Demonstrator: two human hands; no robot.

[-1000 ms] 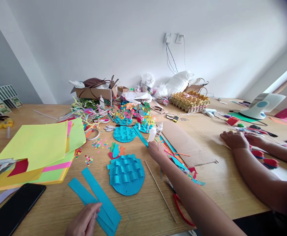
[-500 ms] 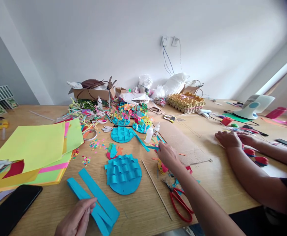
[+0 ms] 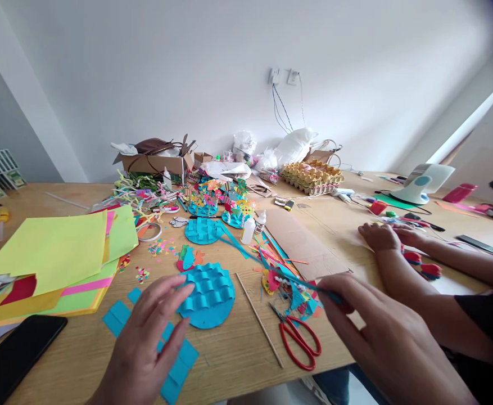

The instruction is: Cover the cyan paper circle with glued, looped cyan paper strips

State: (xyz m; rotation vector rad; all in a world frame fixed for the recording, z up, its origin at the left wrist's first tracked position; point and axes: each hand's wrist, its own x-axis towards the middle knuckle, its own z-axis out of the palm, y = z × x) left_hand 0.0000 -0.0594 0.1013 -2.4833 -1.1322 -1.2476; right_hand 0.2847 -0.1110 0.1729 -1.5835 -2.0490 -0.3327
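Observation:
My left hand (image 3: 149, 332) is raised over the blue paper strips (image 3: 174, 360) near the table's front edge, fingers spread, holding nothing. Its fingertips reach toward the round blue woven paper disc (image 3: 207, 292). My right hand (image 3: 381, 332) is pulled back at the lower right, fingers pinched on the end of a thin blue paper strip (image 3: 309, 286) that stretches left toward the pile of coloured scraps (image 3: 284, 281). Red-handled scissors (image 3: 299, 337) lie just below that strip. A thin wooden stick (image 3: 258, 318) lies between the disc and the scissors.
Another person's hands (image 3: 383, 236) rest on the table at the right. Yellow-green paper sheets (image 3: 52, 253) and a black phone (image 3: 14, 360) lie at the left. A second woven disc (image 3: 202, 229), two glue bottles (image 3: 252, 226), flat cardboard (image 3: 297, 242), an egg tray (image 3: 311, 175) and a box (image 3: 153, 160) stand further back.
My right hand drew back from the glue bottles to the near right, pulling a blue strip along. My left hand lifted off the strips and opened toward the disc.

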